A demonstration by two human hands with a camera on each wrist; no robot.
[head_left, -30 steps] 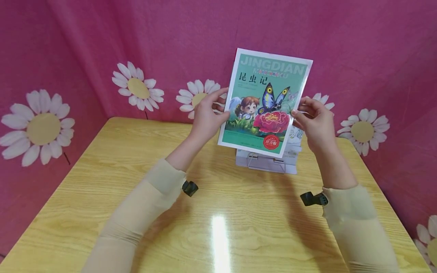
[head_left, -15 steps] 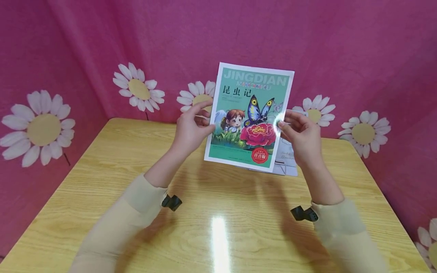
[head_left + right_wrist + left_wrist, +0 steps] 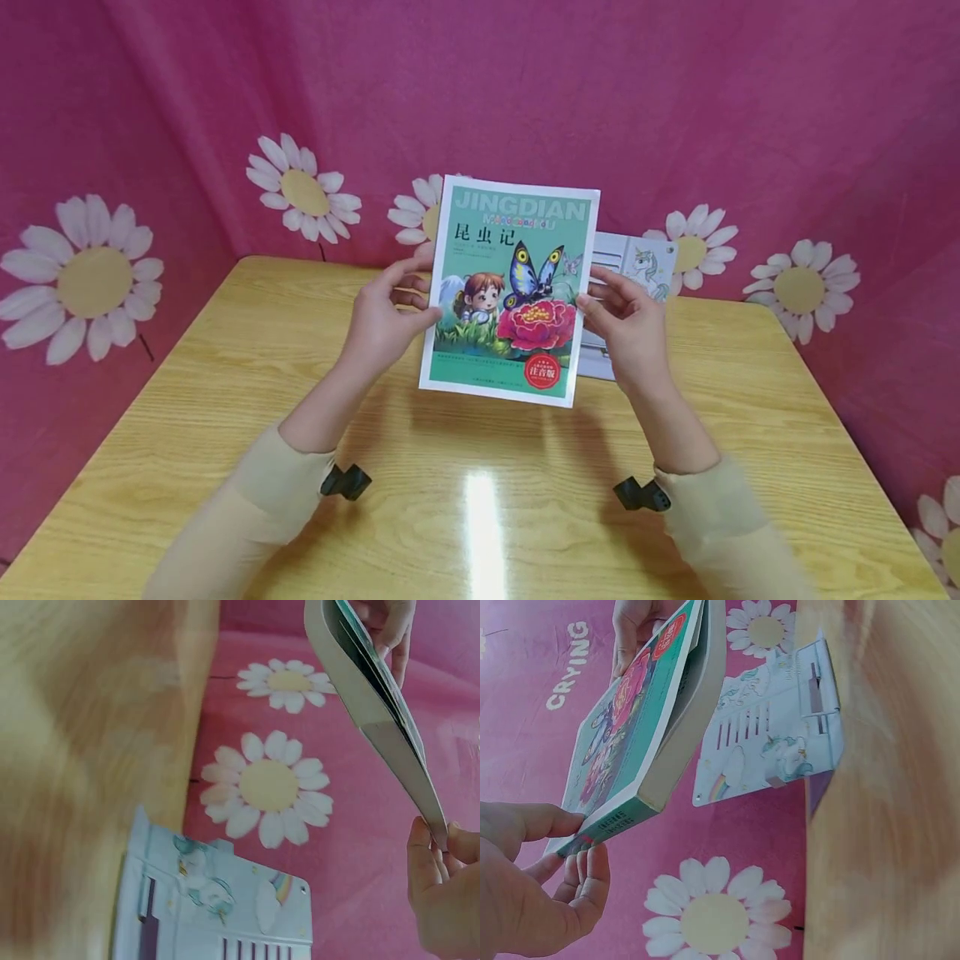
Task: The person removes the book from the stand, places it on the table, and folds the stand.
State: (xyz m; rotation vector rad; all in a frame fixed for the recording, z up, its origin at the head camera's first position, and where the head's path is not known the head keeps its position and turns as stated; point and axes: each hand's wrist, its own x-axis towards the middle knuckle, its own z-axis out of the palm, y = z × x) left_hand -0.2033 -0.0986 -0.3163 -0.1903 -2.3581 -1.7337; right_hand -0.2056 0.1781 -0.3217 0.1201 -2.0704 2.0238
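Observation:
A green, white-bordered paperback book (image 3: 510, 292) with a butterfly and flower on its cover is held upright above the table. My left hand (image 3: 386, 312) pinches its spine edge between thumb and fingers; the left wrist view shows the spine and the thick, slightly bowed pages of the book (image 3: 634, 742). On the opposite edge, my right hand (image 3: 630, 329) pinches the book with the thumb on the cover. Behind the book stands a white book stand (image 3: 652, 271) with unicorn pictures, partly hidden in the head view; slots show in the stand (image 3: 769, 727) in the left wrist view.
The wooden table (image 3: 480, 517) carries a bright light reflection near its front. A pink curtain (image 3: 375, 92) with white daisies hangs close behind and at both sides. Small black cameras sit at the left cuff (image 3: 345, 482) and right cuff (image 3: 642, 494).
Both hands have brought the book left, down and towards me, away from the book stand. More of the stand's right side shows. Both hands keep their grip on the book.

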